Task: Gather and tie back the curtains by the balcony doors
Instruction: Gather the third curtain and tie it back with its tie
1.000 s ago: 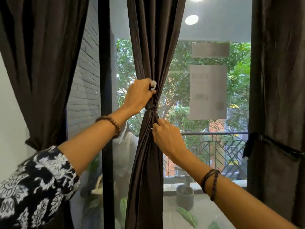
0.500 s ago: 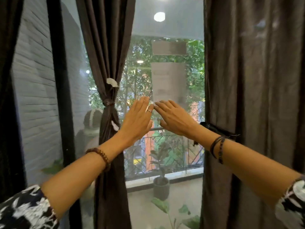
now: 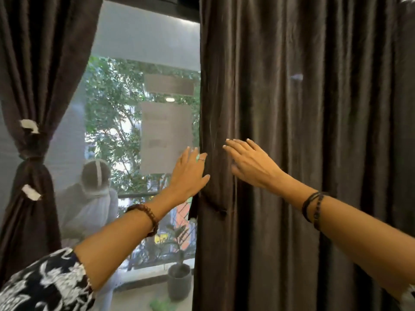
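- The curtain on the left [image 3: 31, 153] is bunched and knotted at its waist. A second ago both my hands were on that knot; now they are off it, so I judge that one done.
- My view has swung right since then, and the loose curtain [image 3: 292, 153], which was at the edge of the picture, now fills the right half, hanging straight down in full folds.
- My left hand [image 3: 190, 173] has fingers straight and lightly spread, holding nothing; it sits at the curtain's inner edge, with the thumb touching or nearly touching the cloth.
- My right hand [image 3: 251, 162] is flat and spread too, fingers pointing left across the front of the folds. Whether it presses the cloth or floats just before it, I cannot tell.
- A dark tie-back strap [image 3: 213, 206] hangs at that edge just below my left hand, dangling loose.
- So the work has passed to the second curtain: I expect to sweep its folds together, then wrap the strap round them.
- The window glass [image 3: 134, 108] lies between the two curtains.
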